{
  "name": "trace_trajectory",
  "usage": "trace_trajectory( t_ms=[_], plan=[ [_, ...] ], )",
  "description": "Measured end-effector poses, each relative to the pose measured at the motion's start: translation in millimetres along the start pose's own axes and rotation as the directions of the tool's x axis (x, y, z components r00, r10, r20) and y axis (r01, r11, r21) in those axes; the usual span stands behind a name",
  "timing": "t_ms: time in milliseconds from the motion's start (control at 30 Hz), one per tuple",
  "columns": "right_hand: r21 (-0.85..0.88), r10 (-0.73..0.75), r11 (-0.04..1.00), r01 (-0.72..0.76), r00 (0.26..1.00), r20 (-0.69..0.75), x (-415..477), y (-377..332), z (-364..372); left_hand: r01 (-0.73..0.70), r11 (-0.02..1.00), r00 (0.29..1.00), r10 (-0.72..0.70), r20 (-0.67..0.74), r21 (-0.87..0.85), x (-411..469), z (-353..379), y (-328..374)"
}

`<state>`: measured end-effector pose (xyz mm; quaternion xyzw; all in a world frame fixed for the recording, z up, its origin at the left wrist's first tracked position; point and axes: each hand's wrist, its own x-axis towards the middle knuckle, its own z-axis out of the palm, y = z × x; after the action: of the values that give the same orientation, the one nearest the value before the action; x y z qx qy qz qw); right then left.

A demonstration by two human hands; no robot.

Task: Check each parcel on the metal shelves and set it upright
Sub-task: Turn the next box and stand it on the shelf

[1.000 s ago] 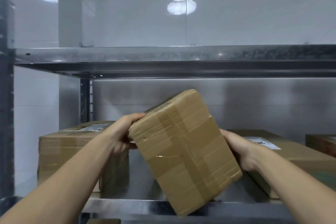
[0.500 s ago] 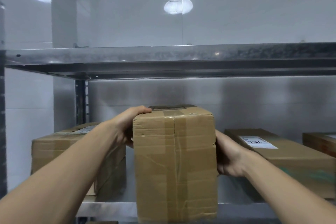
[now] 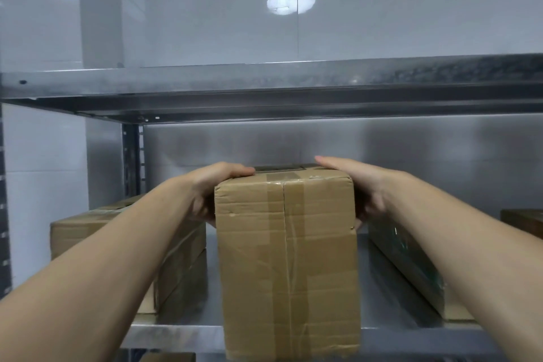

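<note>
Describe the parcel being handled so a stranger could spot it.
Find the lower shelf. At its front edge, between left hand and right hand, is the tall box. The left box and right box lie flat; it alone stands on end.

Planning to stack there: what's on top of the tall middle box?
The left grip and right grip hold the box by its top; brown tape shows between them. They and the low angle hide the rest.

Glossy white tiled wall [image 3: 411,9] reflects two bright lights [image 3: 291,1]
</note>
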<state>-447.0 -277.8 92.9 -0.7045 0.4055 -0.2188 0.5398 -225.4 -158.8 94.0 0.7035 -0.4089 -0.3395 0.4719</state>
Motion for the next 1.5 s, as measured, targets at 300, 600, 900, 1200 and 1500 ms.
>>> trace_trajectory(
  t_ms=[300,600,900,1200,1500],
  plan=[
    [-0.105,-0.019,0.994,0.016,1.0,-0.021,-4,-5,1,-0.042,0.997,0.999,0.04,0.029,0.058,-3,3,2],
    [-0.113,-0.02,0.994,0.01,0.996,-0.086,-3,-6,5,-0.042,0.997,0.998,0.039,0.043,0.063,3,3,2],
    [-0.079,-0.026,0.997,0.02,0.997,-0.074,3,-3,0,-0.03,0.999,0.999,0.028,0.044,0.044,0,5,3],
    [-0.03,-0.109,0.994,0.108,0.994,-0.021,-9,1,-9,-0.17,0.985,0.984,0.17,0.05,-0.003,-11,5,2],
    [0.102,-0.276,0.953,0.285,0.957,-0.092,-8,7,-17,-0.34,0.911,0.94,0.327,-0.097,-0.232,-7,11,-5]
  ],
)
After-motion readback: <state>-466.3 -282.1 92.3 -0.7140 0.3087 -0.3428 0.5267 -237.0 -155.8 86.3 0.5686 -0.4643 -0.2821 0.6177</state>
